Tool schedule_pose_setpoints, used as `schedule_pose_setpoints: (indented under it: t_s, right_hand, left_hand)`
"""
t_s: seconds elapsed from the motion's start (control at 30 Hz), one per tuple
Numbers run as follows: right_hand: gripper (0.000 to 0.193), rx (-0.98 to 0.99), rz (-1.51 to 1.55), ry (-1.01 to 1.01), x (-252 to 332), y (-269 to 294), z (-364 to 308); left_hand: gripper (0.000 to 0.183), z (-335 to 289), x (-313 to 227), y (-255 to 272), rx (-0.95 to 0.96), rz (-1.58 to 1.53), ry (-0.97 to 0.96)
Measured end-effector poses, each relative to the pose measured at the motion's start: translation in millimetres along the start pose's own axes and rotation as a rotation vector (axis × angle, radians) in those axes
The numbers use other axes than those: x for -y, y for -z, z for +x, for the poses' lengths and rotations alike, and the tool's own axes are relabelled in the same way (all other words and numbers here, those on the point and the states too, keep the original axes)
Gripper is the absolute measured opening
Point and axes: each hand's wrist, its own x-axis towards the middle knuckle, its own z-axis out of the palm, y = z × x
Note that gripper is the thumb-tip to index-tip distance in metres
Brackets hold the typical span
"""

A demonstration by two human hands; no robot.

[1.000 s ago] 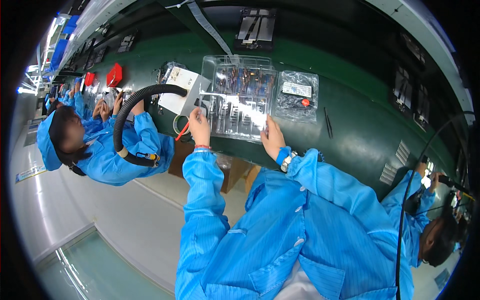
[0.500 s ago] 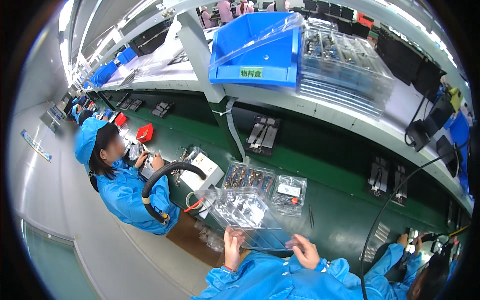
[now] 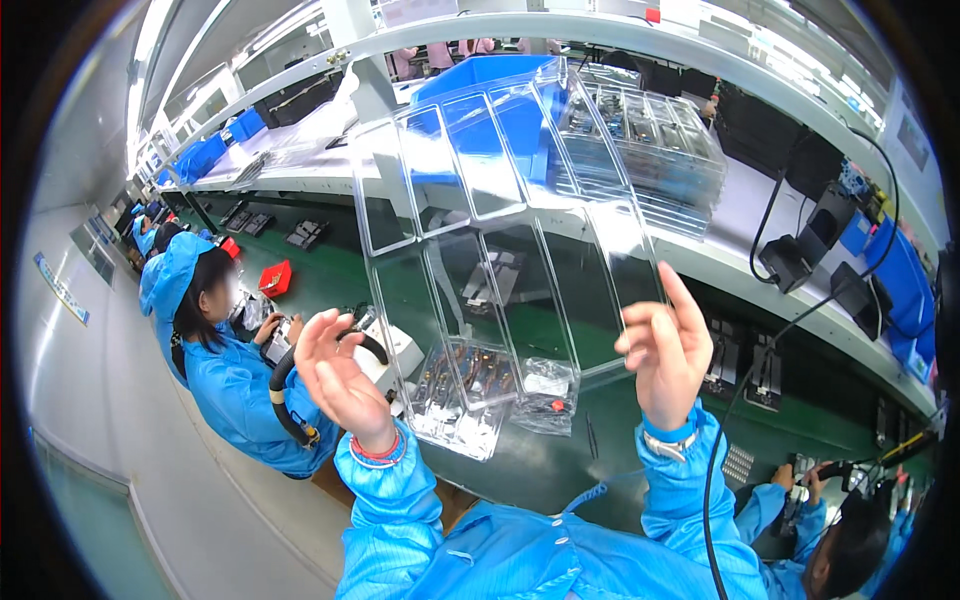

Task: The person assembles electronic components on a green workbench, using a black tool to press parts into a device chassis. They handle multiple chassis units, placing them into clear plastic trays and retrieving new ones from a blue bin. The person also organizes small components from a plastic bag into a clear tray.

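Observation:
A clear plastic divided tray [image 3: 530, 225] is raised upright and tilted in front of me, its compartments see-through. At its right edge my right hand [image 3: 668, 355] grips the rim with curled fingers, one finger pointing up. My left hand [image 3: 345, 385] is beside the tray's lower left edge, palm turned up and fingers spread; a small gap seems to separate it from the rim. Behind and below, a parts tray [image 3: 465, 385] with small components lies on the green bench. Next to it is a clear bag [image 3: 547, 390] with dark contents and a red spot.
A blue bin [image 3: 475, 75] and stacked clear trays [image 3: 650, 160] stand on the shelf. One co-worker [image 3: 230, 370] sits at left near a black flexible hose [image 3: 280, 395]; another works at lower right. A black cable [image 3: 735, 430] hangs at right. Tweezers [image 3: 591, 435] lie on the bench.
The clear tray has gone from low near my body to high in front of the shelf, tipped upright. Both hands have risen and spread apart.

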Motion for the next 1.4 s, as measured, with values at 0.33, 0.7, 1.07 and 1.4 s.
schedule_pose_setpoints:
  t_s: [0.33,0.7,1.07,1.4]
  right_hand:
    - [0.058,0.118,0.048,0.139,26,-55,78]
    - [0.050,0.328,-0.380,0.161,-18,-8,-26]
    - [0.031,0.286,-0.657,-0.412,-17,69,-161]
    - [0.074,0.184,-1.401,-0.671,-188,165,-237]
  left_hand:
    - [0.051,68,-12,-84,0.610,0.870,-0.807]
    - [0.026,131,102,-141,0.546,0.606,-0.466]
    - [0.037,149,156,-132,0.689,0.848,-0.523]
    - [0.019,-169,26,-54,1.477,-0.142,0.299]
